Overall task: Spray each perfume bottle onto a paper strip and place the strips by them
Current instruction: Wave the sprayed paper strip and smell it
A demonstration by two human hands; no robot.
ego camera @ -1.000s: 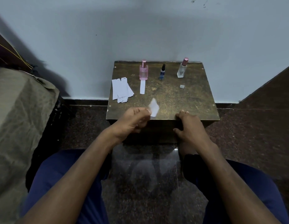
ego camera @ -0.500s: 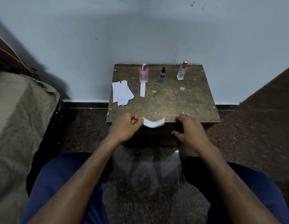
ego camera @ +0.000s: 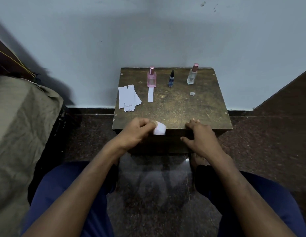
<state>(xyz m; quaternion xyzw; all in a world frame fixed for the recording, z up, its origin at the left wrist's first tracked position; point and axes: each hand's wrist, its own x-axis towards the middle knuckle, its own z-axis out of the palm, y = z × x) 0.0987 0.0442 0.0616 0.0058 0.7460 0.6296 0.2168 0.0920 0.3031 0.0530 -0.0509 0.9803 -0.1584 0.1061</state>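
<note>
Left hand: pinches a strip at the bench front edge.
Right hand: relaxed, fingers resting on the edge.
Bottles: pink has its strip; blue and clear do not.
Risk: the strip looks blurred, perhaps waving; a loose pinch could drop it.

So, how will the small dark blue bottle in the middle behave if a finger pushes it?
The small dark blue bottle looks narrow and tall for its base, so it would probably tip rather than slide. It seems light, being the smallest of the three.
</note>
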